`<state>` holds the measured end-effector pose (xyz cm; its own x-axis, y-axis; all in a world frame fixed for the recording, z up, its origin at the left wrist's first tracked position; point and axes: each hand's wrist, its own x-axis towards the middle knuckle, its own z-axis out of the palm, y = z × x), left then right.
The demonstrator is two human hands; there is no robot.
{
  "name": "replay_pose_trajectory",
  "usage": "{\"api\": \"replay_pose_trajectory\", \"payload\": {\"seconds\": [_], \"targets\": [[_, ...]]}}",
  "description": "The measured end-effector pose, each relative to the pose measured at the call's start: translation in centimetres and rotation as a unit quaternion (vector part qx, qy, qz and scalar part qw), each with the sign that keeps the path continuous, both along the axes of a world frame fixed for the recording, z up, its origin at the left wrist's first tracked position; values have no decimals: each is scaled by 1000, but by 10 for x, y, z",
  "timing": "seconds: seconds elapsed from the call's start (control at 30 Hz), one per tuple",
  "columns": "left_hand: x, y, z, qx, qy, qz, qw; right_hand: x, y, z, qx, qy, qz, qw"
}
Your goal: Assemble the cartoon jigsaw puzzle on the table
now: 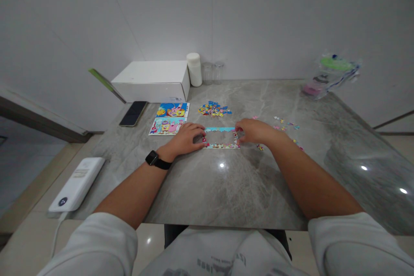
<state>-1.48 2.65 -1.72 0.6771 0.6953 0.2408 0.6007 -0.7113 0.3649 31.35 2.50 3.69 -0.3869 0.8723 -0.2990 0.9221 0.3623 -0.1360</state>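
Puzzle border (223,130): assembled rectangle, bare in the middle, flat on the bench (200,189) between your 2 hands. Your left hand (186,139): thumb and fingers apart, at the border's left edge. Your right hand (254,130): thumb and fingers apart, at its right edge. Heap of loose pieces (213,110): beyond the border. Scattered pieces (283,129): near your right forearm. Cartoon panels (166,126), 2: beside your left hand. Phone (133,113): left of the panels.

Left fingers (196,127) and right fingers (239,126) bracket a puzzle border (222,146).
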Motion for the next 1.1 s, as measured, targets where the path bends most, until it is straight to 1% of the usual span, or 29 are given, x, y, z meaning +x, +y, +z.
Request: {"api": "replay_pose_trajectory", "payload": {"seconds": [0.17, 0.4, 0.57, 0.87, 1.1], "targets": [[0, 1, -1, -2, 0, 1, 1000, 0, -1, -3, -10, -9, 15, 1000], [-1, 1, -3, 7, -3, -5, 1000, 4, 3, -8, 46, 12, 14, 999], [0, 0, -1, 2, -3, -2, 1000, 1, 1, -11, 29, 20, 47, 998], [3, -1, 0, 1, -10, 1, 1000, -3, 1, -11, 32, 11, 53, 998], [3, -2, -2, 4, -6, -5, 1000, -6, -5, -6, 24, -11, 49, 998]]}}
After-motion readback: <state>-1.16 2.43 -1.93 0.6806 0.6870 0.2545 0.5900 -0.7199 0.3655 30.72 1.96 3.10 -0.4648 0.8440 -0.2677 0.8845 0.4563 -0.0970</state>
